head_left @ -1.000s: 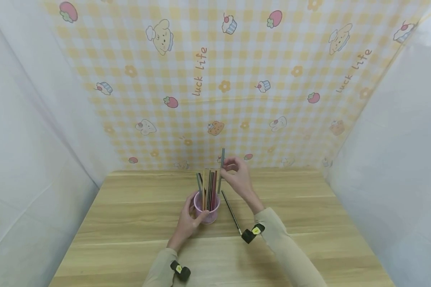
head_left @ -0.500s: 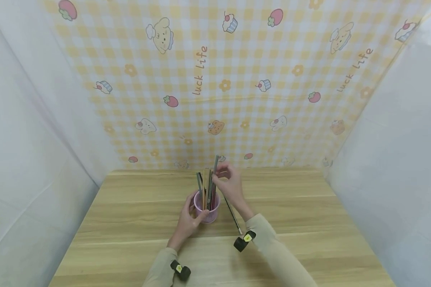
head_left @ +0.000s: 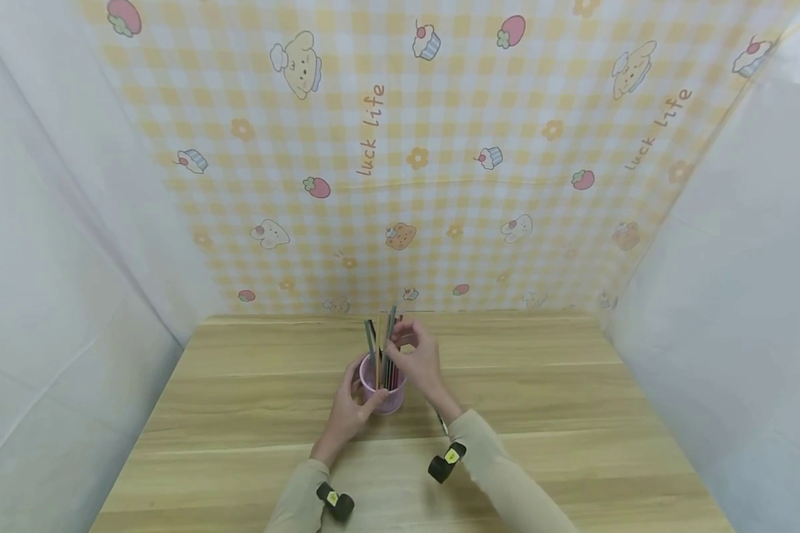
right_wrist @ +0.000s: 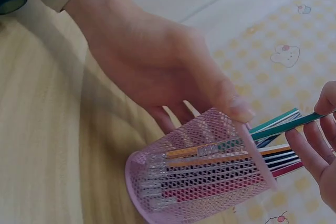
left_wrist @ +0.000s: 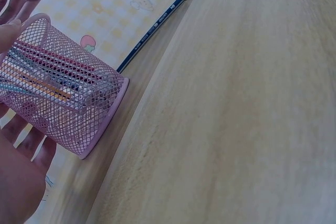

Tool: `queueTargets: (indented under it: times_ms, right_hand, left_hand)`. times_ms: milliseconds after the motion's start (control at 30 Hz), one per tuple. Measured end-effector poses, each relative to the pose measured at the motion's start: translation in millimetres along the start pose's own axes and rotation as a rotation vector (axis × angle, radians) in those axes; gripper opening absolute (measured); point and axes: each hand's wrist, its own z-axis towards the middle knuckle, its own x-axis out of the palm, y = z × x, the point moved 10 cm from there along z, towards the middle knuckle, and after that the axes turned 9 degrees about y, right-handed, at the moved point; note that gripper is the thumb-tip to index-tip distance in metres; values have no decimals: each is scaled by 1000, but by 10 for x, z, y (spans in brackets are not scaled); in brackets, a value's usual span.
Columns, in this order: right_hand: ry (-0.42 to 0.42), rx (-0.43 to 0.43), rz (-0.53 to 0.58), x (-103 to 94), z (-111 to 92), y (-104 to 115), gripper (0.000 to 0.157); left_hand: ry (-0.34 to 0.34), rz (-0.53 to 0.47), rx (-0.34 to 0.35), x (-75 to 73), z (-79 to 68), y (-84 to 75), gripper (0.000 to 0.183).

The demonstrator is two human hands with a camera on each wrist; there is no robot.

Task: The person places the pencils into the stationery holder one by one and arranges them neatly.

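My left hand [head_left: 344, 417] grips a pink mesh pencil cup [head_left: 390, 402] from its left side, thumb at the rim in the right wrist view. Several pencils [right_wrist: 220, 174] in orange, red, dark and green stand inside it, eraser ends down. Over the cup's mouth, my right hand [head_left: 421, 366] pinches a green pencil [right_wrist: 291, 126] between thumb and fingertips, its lower part inside the cup. On the table right of the cup lies a dark blue pencil [left_wrist: 155, 29] with a white eraser; in the head view my right forearm and hand hide most of it.
The wood-grain table [head_left: 253, 414] runs back to a yellow checked cloth [head_left: 440, 111] with cartoon prints. White sheets [head_left: 60, 244] hang on both sides. A black wrist camera [head_left: 447, 463] is strapped to each sleeve.
My right hand has moved left and down, bringing the green pencil from beside the cup into it. My left hand stays on the cup. The loose pencil is now more covered.
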Motion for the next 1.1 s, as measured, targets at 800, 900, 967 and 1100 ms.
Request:
queueTargets:
  times_ms: [800,900,967,1100]
  right_hand:
    - [-30,15,-47,-179,-71,-239,21]
    - [-27,33,-47,-241,-57,-312,22]
    - [-29,42,-54,-280,-53,-360,23]
    - [-28,53,-61,-337,-49,-446,23]
  left_hand:
    - [-5,36,10,2,3,-20,76]
    - [-9,22,-1,-4,2,-15,76]
    - [-9,22,0,-3,1,-8,76]
    - [-21,19,3,-1,-3,-10,76]
